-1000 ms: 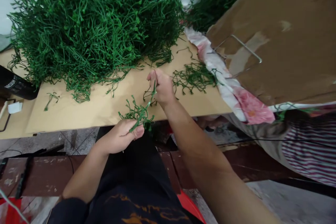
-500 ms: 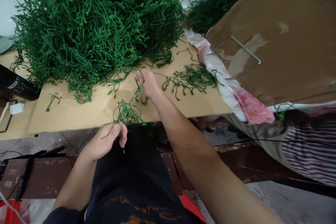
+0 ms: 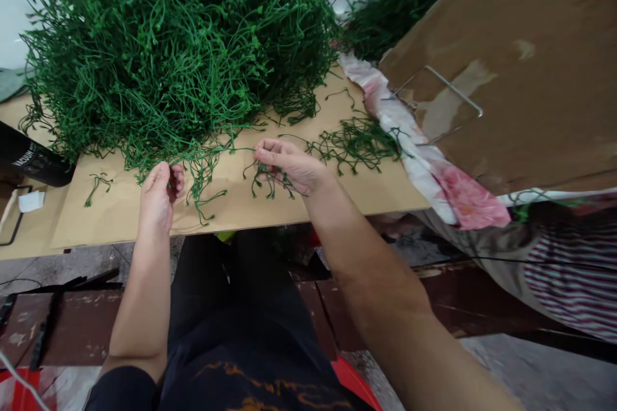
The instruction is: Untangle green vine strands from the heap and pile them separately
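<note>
While the big pile of bud-tipped green sprigs [image 3: 168,45] fills the far left of the cardboard sheet [image 3: 110,218], both hands work one thin green stem [image 3: 232,151] just on its near side. L hand [image 3: 161,189] has thumb & curled fingers closed on the stem's left part; R hand [image 3: 292,164] pinches its right part b/w thumb & forefinger. Hands are well apart, stem stretched btwn them, w/ side shoots [image 3: 200,176] dangling nr the L hand. More sprigs [image 3: 265,183] show under the R palm; can't tell if held or just lying on the sheet.

Progress, as I judge it: this stem is in hand & spread out, not yet set down. Small heap [image 3: 359,141] lies separate, right of the R hand, by the flower-print cloth [image 3: 475,196]; if those are the done ones, only a small share is finished, as the big pile holds by far the most. One loose sprig [image 3: 98,186] sits alone at left, nr the black vacuum bottle [image 3: 33,157]. Far right: cardboard panel [image 3: 540,77] w/ metal wire loop [image 3: 456,91]; co-worker's striped garment [image 3: 573,270] at near right.
</note>
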### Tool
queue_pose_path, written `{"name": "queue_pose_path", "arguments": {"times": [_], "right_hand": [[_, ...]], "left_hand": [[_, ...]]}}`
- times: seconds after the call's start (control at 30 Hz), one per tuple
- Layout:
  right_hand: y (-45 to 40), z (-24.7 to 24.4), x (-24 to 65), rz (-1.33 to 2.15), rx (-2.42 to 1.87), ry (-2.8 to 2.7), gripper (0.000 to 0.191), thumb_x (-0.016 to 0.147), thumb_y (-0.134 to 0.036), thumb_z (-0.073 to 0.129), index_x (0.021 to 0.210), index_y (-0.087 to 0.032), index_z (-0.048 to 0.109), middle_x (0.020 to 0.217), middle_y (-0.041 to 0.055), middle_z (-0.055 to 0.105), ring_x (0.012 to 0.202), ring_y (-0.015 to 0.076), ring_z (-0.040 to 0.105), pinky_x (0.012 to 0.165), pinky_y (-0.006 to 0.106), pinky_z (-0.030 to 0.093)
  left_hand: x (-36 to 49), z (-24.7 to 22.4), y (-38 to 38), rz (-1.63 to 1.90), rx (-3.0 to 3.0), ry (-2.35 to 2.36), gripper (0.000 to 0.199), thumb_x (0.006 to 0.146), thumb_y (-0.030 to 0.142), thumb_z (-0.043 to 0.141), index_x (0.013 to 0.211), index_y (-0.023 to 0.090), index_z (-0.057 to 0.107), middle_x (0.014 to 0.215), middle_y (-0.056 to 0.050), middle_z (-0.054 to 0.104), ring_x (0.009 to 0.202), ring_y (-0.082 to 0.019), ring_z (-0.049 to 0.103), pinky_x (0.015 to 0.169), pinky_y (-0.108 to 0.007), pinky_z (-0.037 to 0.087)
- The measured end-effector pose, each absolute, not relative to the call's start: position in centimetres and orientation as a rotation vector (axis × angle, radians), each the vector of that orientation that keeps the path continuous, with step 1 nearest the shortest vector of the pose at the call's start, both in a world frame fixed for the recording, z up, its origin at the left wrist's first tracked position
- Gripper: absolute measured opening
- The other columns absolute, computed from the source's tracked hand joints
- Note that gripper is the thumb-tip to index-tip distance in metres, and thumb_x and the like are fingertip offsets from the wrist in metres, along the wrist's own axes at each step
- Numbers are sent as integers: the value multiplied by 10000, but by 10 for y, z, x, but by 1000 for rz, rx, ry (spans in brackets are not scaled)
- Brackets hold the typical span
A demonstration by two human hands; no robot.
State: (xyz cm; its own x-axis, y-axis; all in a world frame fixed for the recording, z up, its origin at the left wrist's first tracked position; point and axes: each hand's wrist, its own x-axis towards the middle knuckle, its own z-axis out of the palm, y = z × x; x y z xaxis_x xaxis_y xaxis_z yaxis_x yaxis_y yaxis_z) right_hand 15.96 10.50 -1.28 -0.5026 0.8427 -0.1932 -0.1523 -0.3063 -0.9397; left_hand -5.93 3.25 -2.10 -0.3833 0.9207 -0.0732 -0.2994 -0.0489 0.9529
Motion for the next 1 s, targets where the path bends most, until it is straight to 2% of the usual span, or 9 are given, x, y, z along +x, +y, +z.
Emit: {"name": "queue_pose_path", "arguments": {"times": [0.1,0.17,0.23,0.3,0.43,0.5,0.63,0.8,1.0], "right_hand": [[103,-20,161,1944,-834,-1144,344,611,-435,745,716,-172,549,602,-53,469,491,28,436,465,162,427],[101,-25,158,1974,-769,-1116,323,617,-409,743,748,-166,575,654,-35,510,543,41,483,485,170,431],[99,-29,152,1981,-746,-1097,314,600,-372,755,755,-163,577,679,-30,521,572,49,496,515,185,439],[97,-33,143,1922,-776,-1081,328,576,-369,763,734,-169,558,683,-34,515,568,50,478,528,200,438],[88,-33,128,1770,-817,-1199,405,556,-474,744,743,-179,539,689,-35,510,561,53,440,530,214,417],[85,-31,128,1707,-813,-1292,437,594,-550,687,776,-177,552,700,-24,515,586,62,450,561,223,425],[85,-30,137,1460,-890,-1512,472,687,-618,564,791,-157,580,736,13,512,673,95,486,649,257,445],[85,-43,134,1223,-911,-1713,441,715,-548,581,923,-159,572,923,71,551,827,143,539,747,306,459],[88,-45,128,1175,-958,-1881,345,786,-508,494,705,-172,492,657,4,509,618,106,464,599,259,396]], "left_hand": [[-60,-32,37,1681,875,1473,278,719,422,614,813,172,534,747,1,539,595,-73,486,514,-193,384],[-55,-37,32,1784,1080,1755,262,741,384,595,886,176,532,895,-29,544,801,-113,523,702,-241,442],[-44,-38,23,1857,1337,2008,263,761,341,579,958,174,528,1033,-65,518,1006,-157,482,883,-307,406],[-26,-34,14,1796,1573,2025,268,793,331,539,1007,170,523,1073,-87,505,1065,-183,464,928,-345,384],[5,-30,15,1200,1863,1728,418,753,397,591,1085,157,506,1088,-113,560,1039,-225,510,927,-394,395],[10,-33,25,1090,1804,1701,423,750,397,595,1085,153,511,1087,-115,586,1011,-230,530,918,-399,398],[3,-39,43,1161,1569,1569,165,829,293,478,877,166,573,815,-36,612,764,-142,545,736,-275,434],[-2,-39,51,1250,1238,1381,172,812,293,504,717,154,540,614,22,488,557,-79,420,557,-208,374],[-3,-49,55,1237,1244,1377,298,825,386,496,631,161,478,556,31,435,521,-70,398,504,-208,334]]}}
